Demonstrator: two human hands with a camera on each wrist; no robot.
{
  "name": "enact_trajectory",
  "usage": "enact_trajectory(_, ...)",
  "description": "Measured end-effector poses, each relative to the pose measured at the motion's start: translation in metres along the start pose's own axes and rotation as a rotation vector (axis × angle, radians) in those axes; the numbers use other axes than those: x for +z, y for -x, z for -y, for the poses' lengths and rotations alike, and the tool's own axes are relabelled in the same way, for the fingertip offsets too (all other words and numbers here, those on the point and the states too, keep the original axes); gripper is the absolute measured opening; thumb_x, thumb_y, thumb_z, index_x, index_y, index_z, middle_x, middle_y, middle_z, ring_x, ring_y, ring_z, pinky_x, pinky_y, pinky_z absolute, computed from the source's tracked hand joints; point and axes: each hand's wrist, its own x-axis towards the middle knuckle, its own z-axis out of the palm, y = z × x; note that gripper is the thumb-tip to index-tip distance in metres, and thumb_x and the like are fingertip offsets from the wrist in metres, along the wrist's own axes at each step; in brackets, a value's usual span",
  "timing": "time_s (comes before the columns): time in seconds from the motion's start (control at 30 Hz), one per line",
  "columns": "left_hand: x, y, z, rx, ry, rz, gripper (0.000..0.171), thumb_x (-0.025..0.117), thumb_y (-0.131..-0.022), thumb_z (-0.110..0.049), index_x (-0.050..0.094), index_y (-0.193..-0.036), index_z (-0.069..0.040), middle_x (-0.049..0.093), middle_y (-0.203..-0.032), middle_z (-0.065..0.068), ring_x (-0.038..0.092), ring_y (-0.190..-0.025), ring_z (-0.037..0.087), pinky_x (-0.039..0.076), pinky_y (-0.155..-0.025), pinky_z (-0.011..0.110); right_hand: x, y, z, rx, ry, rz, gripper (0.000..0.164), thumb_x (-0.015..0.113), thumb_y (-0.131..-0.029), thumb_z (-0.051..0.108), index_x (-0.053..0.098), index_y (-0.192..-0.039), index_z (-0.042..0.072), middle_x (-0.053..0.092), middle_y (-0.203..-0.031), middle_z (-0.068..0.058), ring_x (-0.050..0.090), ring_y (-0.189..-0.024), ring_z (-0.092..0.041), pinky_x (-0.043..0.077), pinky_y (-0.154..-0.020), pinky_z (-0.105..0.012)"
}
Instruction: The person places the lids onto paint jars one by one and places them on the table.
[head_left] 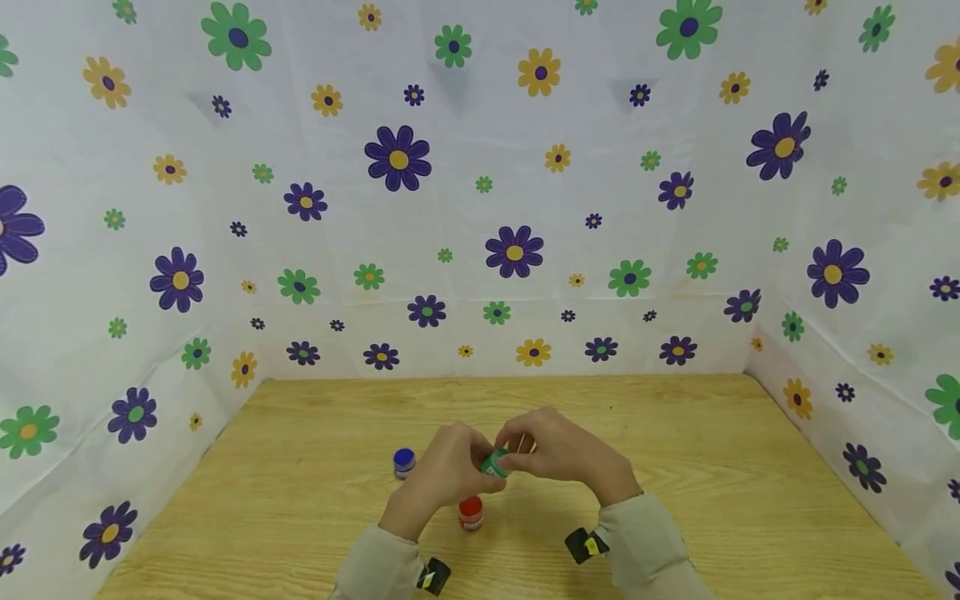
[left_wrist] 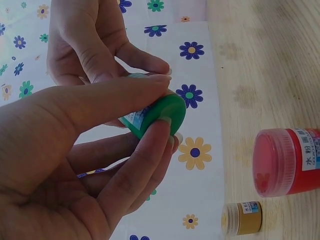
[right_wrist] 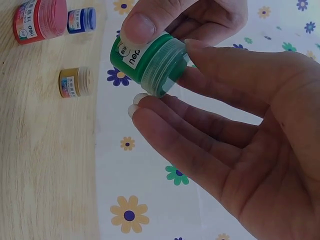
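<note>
A small green paint jar with a see-through screw lid is held tilted above the table. My left hand pinches the jar's green body between thumb and fingers, as the left wrist view shows. On the lid side, my right hand grips the lid between thumb and index finger, while its other fingers stretch out below. Under the hands stands a red paint jar. Left of my left hand is a blue paint jar. A gold paint jar shows in both wrist views; in the head view I cannot make it out.
The jars stand on a wooden table. White sheeting printed with flowers rises behind the table and along its left and right sides. Black straps with yellow marks sit at both wrists, by the beige sleeves.
</note>
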Motion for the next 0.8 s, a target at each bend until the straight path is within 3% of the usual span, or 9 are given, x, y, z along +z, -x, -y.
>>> enact_trajectory(0.3, -0.0005, 0.0008, -0.0016, 0.011, -0.006, 0.006, 0.013, 0.081, -0.072, -0.018, 0.074, -0.081, -0.011, 0.071, -0.074, -0.002, 0.062, -0.062, 0.008, 0.052, -0.057, 0.023, 0.0007, -0.0004, 0.0004, 0.001, 0.029, -0.007, 0.015, 0.065, -0.09, 0.024, 0.071, -0.099, 0.013, 0.069, -0.079, 0.004, 0.062, -0.071, -0.008, 0.05, -0.064, -0.019)
enact_trajectory(0.57, -0.0003, 0.0009, 0.0002, 0.005, -0.016, -0.001, 0.017, 0.082, -0.072, -0.018, 0.074, -0.083, -0.008, 0.072, -0.076, 0.0, 0.063, -0.065, 0.008, 0.053, -0.059, 0.023, 0.0012, -0.0005, -0.0006, 0.023, -0.011, 0.006, 0.021, 0.063, -0.092, 0.025, 0.07, -0.106, 0.012, 0.072, -0.094, 0.001, 0.066, -0.084, -0.011, 0.052, -0.071, -0.018)
enact_trajectory(0.8, -0.0007, 0.0005, 0.0005, 0.01, -0.009, -0.006, 0.013, 0.081, -0.072, -0.017, 0.074, -0.079, -0.009, 0.071, -0.073, -0.001, 0.062, -0.061, 0.008, 0.052, -0.057, 0.023, -0.0002, 0.0, 0.0013, 0.002, -0.088, 0.0, 0.016, 0.067, -0.087, 0.011, 0.07, -0.103, 0.013, 0.069, -0.103, 0.001, 0.067, -0.091, -0.015, 0.054, -0.074, -0.018)
